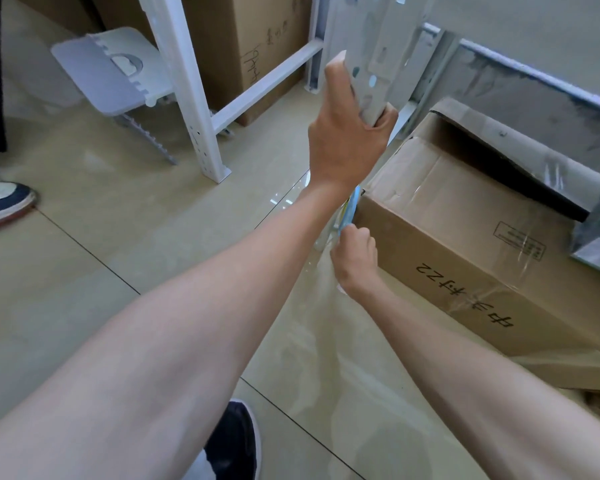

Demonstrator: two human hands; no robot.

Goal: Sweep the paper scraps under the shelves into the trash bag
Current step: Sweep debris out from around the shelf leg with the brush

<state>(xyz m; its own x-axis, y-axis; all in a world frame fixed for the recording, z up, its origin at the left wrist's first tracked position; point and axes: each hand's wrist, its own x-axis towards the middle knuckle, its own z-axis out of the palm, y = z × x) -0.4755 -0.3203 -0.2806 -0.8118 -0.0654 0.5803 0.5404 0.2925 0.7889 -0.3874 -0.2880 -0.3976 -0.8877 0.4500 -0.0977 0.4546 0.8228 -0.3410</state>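
My left hand [343, 143] is wrapped around the lower end of a white metal shelf upright [378, 46]. Below it, my right hand [355, 258] is closed on a thin light-blue and yellow item [350, 206] that stands against the corner of a cardboard box; I cannot tell what the item is. A clear plastic film, seemingly the trash bag [319, 341], hangs from around my right hand down over the beige tile floor. No paper scraps show; the floor under the shelf is hidden behind my hands and the box.
A large taped cardboard box [465, 237] lies on the floor to the right, under the shelf. Another white shelf leg [194, 98] stands left of centre, with a tall box [257, 46] behind it. A white folding stool [111, 71] and another person's shoe [4, 202] are at left; my own shoe [234, 441] is below.
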